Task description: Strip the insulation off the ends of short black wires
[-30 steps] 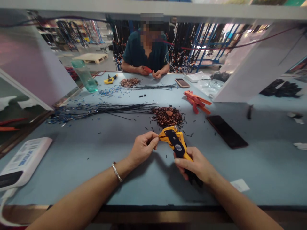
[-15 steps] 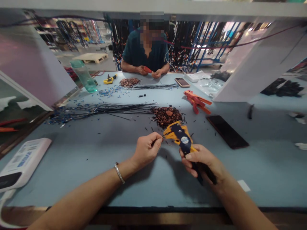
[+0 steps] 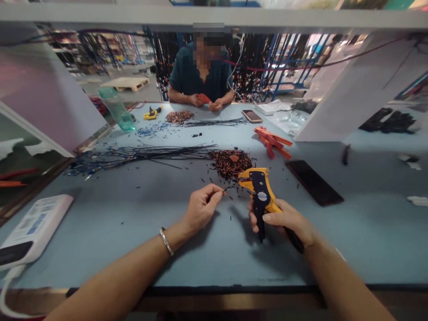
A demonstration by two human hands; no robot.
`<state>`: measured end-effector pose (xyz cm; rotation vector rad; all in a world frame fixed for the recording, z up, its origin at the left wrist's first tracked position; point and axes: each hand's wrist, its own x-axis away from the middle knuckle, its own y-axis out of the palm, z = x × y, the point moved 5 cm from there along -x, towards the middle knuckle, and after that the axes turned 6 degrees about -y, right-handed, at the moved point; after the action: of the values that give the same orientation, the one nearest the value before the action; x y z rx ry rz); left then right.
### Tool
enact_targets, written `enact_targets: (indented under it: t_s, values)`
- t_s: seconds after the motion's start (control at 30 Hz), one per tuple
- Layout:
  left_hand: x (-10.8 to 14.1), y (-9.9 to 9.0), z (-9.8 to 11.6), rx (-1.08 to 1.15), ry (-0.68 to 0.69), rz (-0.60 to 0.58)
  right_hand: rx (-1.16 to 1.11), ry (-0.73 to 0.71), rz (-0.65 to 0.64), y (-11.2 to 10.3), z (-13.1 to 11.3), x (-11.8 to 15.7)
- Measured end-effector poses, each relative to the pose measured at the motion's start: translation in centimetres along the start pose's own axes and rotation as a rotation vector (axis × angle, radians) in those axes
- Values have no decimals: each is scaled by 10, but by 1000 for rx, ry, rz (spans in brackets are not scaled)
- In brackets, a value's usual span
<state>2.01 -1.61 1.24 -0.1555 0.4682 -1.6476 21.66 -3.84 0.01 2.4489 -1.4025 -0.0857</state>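
Note:
My left hand [image 3: 204,206] pinches a thin black wire [image 3: 229,187] between thumb and forefinger, its end pointing right. Around the handles of a yellow and dark blue wire stripper [image 3: 261,185] my right hand [image 3: 280,219] is closed. The stripper's jaws stand just right of the wire's end, and a small gap shows between them. Behind the jaws lies a heap of short black and copper-coloured offcuts [image 3: 230,163]. A bundle of long black wires [image 3: 157,153] with blue ends stretches left from the heap.
Red-orange pliers [image 3: 272,142] and a dark phone [image 3: 314,183] lie to the right. A white power bank [image 3: 36,229] with a cable sits at left. Across the table a person [image 3: 200,73] holds a red tool. A green bottle [image 3: 115,109] stands at back left; a shelf edge [image 3: 214,15] crosses overhead.
The wire stripper has moved right, away from my left hand, and turned more upright. Its handles have spread apart. The wire's end now shows clear of the jaws.

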Motion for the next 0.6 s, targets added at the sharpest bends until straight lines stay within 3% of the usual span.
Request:
enact_targets:
  t_s: [0.27,0.43,0.6]
  values:
    - [-2,-1,-4,79,-5,40,41,-123,-41,-3,-7,3]
    - [-2,-1,-6,33,4,63,20,-105,-41,0,-2,1]
    - [7,-3,6,-92,194,113,27,-115,44,-3,-1,-1]
